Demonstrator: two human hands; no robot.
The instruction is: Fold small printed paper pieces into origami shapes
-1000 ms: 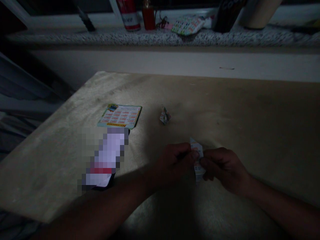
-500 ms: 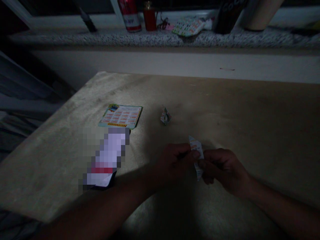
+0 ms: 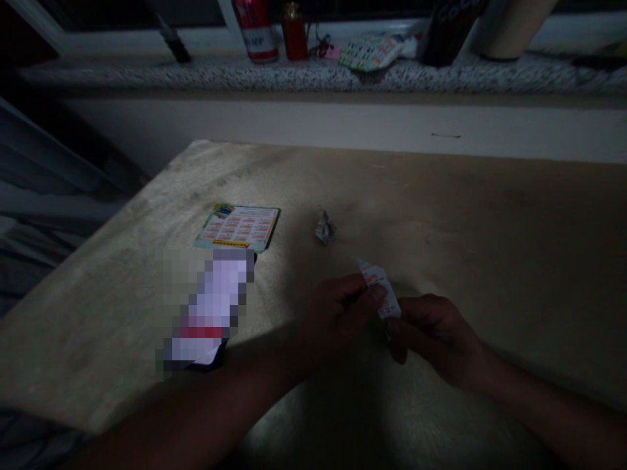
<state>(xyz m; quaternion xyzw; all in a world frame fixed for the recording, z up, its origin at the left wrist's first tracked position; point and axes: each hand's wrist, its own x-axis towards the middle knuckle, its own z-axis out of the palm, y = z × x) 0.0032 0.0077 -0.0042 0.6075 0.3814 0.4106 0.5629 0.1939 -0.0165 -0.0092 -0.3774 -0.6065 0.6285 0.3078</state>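
A small folded piece of printed paper (image 3: 386,297), white with orange and dark print, is held above the table between both hands. My left hand (image 3: 343,310) pinches its left side, the thumb lying across the printed face. At its lower right edge, my right hand (image 3: 431,333) grips it between thumb and fingers. The paper's lower tip is partly hidden by the right thumb. Beyond the hands, a small folded paper shape (image 3: 325,228) with coloured print rests on the table.
A phone (image 3: 210,307) with a lit, blurred screen lies left of my left forearm. Behind it are flat printed cards or sheets (image 3: 238,226). The granite sill (image 3: 206,75) carries a red can (image 3: 257,32), an orange-red bottle (image 3: 294,36), a crumpled printed wrapper (image 3: 369,52) and a dark cup (image 3: 448,32).
The folded paper has turned, showing more of its printed face, and its upper tip has shifted left. My right hand has moved slightly lower on its edge. The things on the table stay put.
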